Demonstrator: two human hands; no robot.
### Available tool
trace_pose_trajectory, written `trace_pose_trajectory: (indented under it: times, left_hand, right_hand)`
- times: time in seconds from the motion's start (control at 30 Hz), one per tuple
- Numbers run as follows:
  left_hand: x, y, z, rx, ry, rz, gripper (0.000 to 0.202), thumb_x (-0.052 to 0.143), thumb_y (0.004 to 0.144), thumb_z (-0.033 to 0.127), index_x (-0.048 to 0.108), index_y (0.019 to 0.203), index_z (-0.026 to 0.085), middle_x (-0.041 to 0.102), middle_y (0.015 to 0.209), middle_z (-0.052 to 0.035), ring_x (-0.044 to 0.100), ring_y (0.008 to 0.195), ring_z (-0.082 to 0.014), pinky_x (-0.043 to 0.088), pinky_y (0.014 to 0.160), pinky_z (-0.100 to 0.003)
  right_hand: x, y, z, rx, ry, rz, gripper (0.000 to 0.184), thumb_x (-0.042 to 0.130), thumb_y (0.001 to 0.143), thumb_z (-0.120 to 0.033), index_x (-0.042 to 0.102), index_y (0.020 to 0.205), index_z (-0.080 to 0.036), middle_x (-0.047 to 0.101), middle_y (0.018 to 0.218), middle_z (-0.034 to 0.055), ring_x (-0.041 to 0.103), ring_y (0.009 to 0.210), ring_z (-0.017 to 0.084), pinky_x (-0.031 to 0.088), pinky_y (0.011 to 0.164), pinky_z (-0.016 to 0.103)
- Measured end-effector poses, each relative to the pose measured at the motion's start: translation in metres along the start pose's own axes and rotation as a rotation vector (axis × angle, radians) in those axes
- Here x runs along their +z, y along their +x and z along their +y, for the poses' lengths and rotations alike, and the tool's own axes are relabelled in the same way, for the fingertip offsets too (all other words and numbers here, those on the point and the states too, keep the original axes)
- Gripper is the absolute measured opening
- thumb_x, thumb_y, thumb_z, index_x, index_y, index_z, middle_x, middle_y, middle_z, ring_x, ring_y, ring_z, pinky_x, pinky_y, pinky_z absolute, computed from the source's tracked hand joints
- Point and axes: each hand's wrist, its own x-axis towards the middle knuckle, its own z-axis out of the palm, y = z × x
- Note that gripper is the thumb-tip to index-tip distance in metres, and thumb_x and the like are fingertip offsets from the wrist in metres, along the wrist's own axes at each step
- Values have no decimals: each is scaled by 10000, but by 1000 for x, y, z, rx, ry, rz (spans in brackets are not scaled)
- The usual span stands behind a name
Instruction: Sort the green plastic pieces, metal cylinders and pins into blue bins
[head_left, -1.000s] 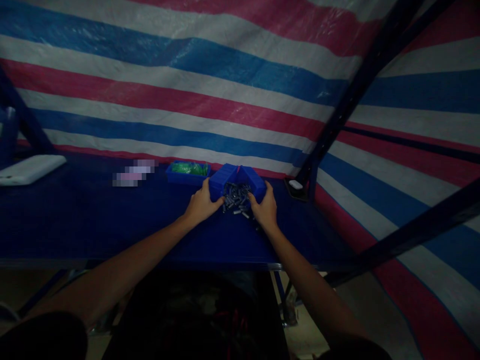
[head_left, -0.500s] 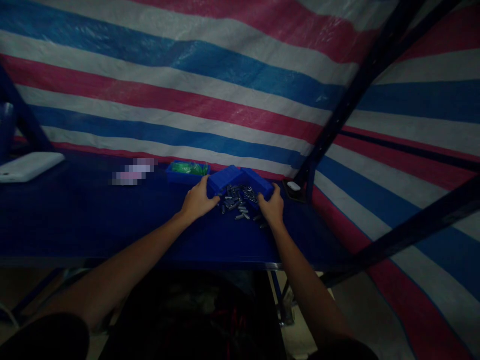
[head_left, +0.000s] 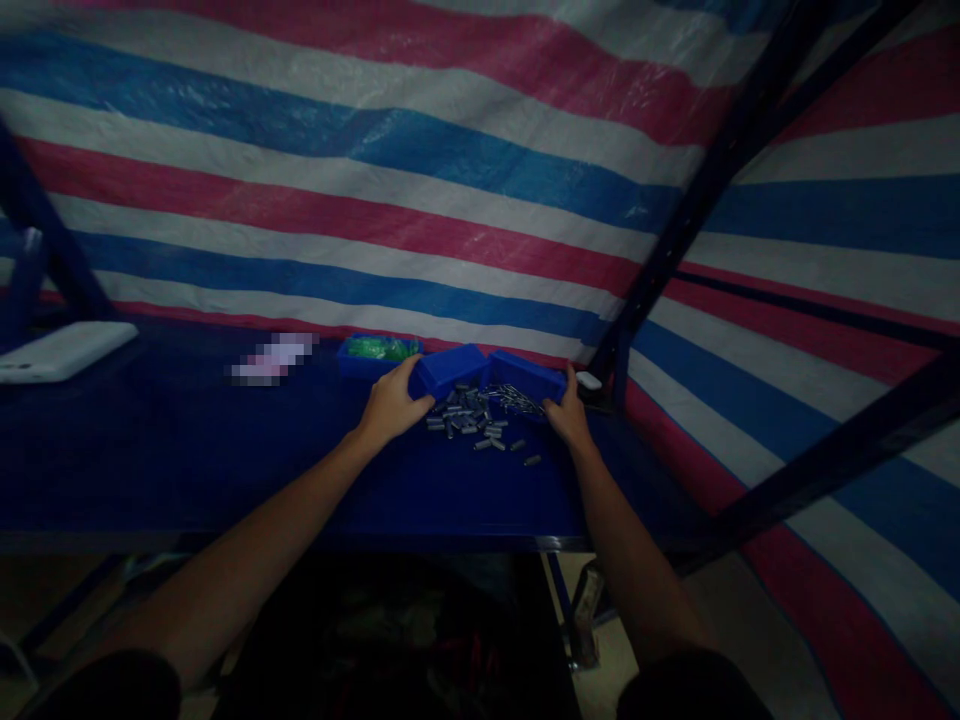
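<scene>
Two small blue plastic bins lie tipped on a dark blue table [head_left: 150,450]. My left hand [head_left: 390,407] grips the left blue bin [head_left: 448,368] at its near corner. My right hand [head_left: 568,415] holds the right blue bin [head_left: 526,375] at its right end. Several small grey metal cylinders [head_left: 469,422] lie spilled on the table between my hands, in front of the bins. A few have rolled toward me, one stray cylinder [head_left: 532,460] nearest.
A blue tray of green parts [head_left: 375,349] stands behind my left hand. A white flat device [head_left: 60,350] lies at the far left. A small white object [head_left: 590,381] sits by the dark metal post [head_left: 660,270]. A striped tarpaulin [head_left: 375,180] hangs behind.
The two bins have been spread apart and lowered flatter. My right hand moved right with its bin. More cylinders have spilled out and scattered toward me.
</scene>
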Motion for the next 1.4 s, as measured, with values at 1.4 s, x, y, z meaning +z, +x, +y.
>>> trace_pose_trajectory:
  times: [1.4]
  left_hand:
    - [32,136,0,-286,-69,-251,850,531,600,176,172,1369,136,633,1013,-146,618,882,-281,468,721,-326]
  right_hand:
    - [0,-10,3,-320,-89,79,611,466,659,-143,357,1260,-152,553,1147,109,589,917,212,453,825,360]
